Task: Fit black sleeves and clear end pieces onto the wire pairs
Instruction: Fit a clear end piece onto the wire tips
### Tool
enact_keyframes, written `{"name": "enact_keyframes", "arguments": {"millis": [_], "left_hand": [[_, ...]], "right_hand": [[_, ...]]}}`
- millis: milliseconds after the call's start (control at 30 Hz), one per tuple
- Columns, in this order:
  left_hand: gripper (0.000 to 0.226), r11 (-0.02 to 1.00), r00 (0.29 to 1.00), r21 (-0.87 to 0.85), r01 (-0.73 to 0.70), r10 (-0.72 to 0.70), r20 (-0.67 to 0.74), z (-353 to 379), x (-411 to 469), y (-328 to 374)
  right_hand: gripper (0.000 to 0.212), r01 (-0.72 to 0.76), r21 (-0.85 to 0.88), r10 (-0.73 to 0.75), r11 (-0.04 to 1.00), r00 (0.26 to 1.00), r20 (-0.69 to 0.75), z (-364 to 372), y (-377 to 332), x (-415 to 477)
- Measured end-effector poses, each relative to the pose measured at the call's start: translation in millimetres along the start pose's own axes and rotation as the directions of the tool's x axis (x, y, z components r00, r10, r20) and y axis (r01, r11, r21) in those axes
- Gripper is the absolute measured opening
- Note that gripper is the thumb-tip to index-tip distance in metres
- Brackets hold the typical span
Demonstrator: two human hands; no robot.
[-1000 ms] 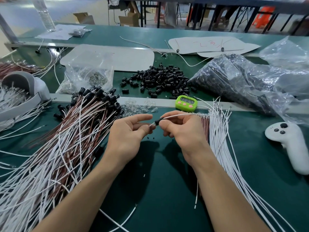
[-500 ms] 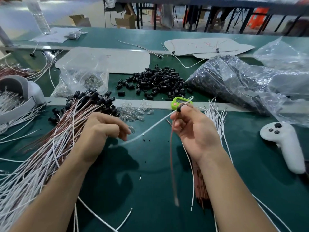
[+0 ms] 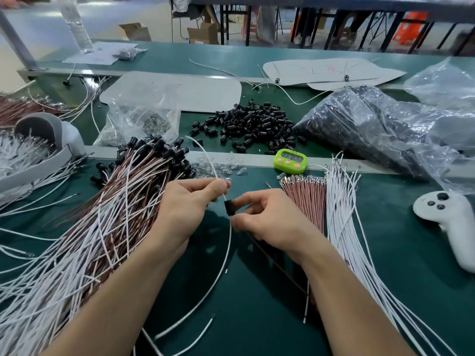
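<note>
**If either pinch slips, sleeve slides off**

Left hand (image 3: 187, 209) pinches white wire (image 3: 229, 253); black sleeve (image 3: 229, 208) rides it at 3 o'clock, pinched by right hand (image 3: 267, 222). Weak grip could let sleeve slide off the free end.

Your left grip (image 3: 187, 206) pinches a white wire (image 3: 229, 249); your right grip (image 3: 270, 222) holds a black sleeve (image 3: 229, 208) on it. Loose sleeves (image 3: 252, 127) lie at twelve o'clock.

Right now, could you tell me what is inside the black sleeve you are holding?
A white wire enters the black sleeve on top and leaves below; whether the brown wire passes through is hidden by the right hand.
</note>
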State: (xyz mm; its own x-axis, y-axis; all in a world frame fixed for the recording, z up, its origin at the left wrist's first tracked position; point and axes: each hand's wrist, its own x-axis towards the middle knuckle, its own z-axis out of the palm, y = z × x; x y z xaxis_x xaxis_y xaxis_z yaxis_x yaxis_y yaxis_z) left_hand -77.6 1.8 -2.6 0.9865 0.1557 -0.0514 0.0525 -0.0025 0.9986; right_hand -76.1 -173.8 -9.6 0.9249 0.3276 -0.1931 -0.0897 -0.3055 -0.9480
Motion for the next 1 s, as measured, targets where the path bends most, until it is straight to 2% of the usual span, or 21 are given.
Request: {"name": "enact_keyframes", "arguments": {"millis": [67,133,300,400,600,733,833,1000], "left_hand": [[0.015,0.999,0.999,-0.042,-0.027,0.026,-0.025,-1.4,0.9,1.3],[0.014,0.995,0.999,-0.095,-0.008,0.004,-0.034,-1.7,0.4,2.0],[0.016,0.986,0.997,-0.147,0.083,-0.081,0.018,4.4,-3.9,1.0],[0.017,0.981,0.994,-0.158,0.108,-0.106,0.02,6.8,-4.8,0.1],[0.018,0.987,0.993,-0.12,0.11,-0.106,0.042,6.2,-4.1,-0.4],[0.013,0.982,0.996,-0.187,0.005,-0.021,-0.086,0.0,-0.1,3.8],[0.014,0.967,0.986,-0.255,-0.006,-0.037,-0.164,-11.4,6.3,5.4],[0.014,0.969,0.991,-0.22,0.11,-0.123,-0.045,-11.5,5.9,3.5]], "right_hand": [[0.008,0.007,-0.109,-0.011,0.994,0.999,-0.035,-3.9,2.4,1.1],[0.006,0.032,-0.134,-0.04,0.99,0.997,-0.059,-4.2,2.7,1.1],[0.009,0.08,0.066,-0.064,0.995,0.975,-0.213,-0.6,2.1,2.8],[0.018,0.102,0.123,-0.076,0.987,0.977,-0.199,1.9,0.2,2.3],[0.012,0.099,0.143,-0.073,0.985,0.982,-0.176,-0.9,1.0,2.8],[0.015,0.094,0.155,-0.068,0.983,0.985,-0.159,-1.1,0.6,2.6],[0.017,0.098,0.162,-0.074,0.982,0.986,-0.149,-3.6,0.4,2.1],[0.017,0.106,0.136,-0.083,0.985,0.982,-0.167,-4.0,1.1,2.6]]}}
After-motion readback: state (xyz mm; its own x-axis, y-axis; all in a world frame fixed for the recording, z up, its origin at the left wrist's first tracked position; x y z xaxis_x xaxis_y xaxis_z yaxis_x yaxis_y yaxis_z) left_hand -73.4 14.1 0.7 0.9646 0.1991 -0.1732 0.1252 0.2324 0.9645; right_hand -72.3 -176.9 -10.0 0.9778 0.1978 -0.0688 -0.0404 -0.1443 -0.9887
